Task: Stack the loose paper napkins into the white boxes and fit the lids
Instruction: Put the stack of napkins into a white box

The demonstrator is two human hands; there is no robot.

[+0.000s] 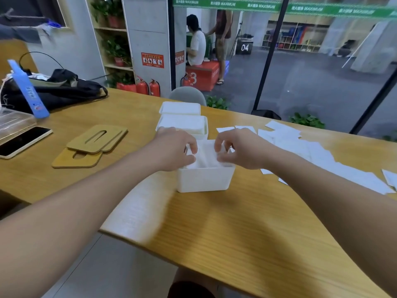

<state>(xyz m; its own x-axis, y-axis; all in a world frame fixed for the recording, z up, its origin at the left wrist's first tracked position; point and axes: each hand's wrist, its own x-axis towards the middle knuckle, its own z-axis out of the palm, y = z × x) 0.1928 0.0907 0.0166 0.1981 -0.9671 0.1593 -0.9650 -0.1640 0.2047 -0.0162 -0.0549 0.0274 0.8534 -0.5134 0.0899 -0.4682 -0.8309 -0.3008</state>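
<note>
A white box (205,179) stands open on the wooden table in front of me, with white napkins (205,157) inside it. My left hand (174,150) rests on the box's left rim, fingers curled onto the napkins. My right hand (240,147) is at the right rim, fingertips pressing on the same napkins. Two more white boxes stand behind: the nearer one (182,124) holds napkins, the far one (180,108) is behind it. Loose napkins (300,145) are spread over the table to the right. Wooden slotted lids (96,139) lie stacked to the left.
A phone (23,141) and a clear plastic case (12,123) lie at the far left, with a blue tube (28,91) and a black bag (64,89) behind them. The table's near edge (193,261) runs diagonally in front of me. Two people are beyond the glass.
</note>
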